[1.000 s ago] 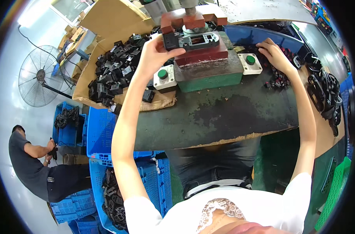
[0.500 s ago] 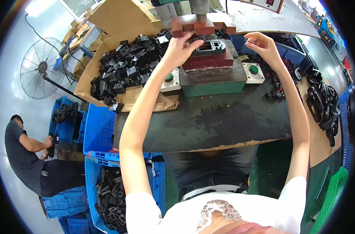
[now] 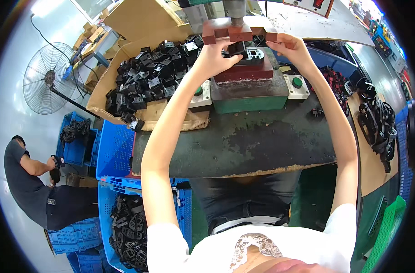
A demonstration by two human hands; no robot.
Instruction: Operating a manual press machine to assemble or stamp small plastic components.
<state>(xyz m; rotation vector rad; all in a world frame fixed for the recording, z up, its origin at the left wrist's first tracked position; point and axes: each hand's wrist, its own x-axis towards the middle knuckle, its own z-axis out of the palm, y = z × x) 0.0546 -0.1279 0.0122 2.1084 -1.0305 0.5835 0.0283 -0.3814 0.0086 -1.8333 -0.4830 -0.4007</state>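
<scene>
Around the red block (image 3: 246, 74)
Left hand (image 3: 216, 59) has fingers clamped on a black part (image 3: 238, 48) atop it; right hand (image 3: 293, 51) beside it, finger state unclear.

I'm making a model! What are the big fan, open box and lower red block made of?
Fan: probably metal, thin grey wires.
Open box: likely cardboard, dull brown flap.
Lower red block: metal or hard plastic, can't tell which; smooth-looking red front.

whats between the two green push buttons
In the head view, a green-sided block stands between the left button and right button, carrying a dark red block with a black-and-grey part on top.
</scene>
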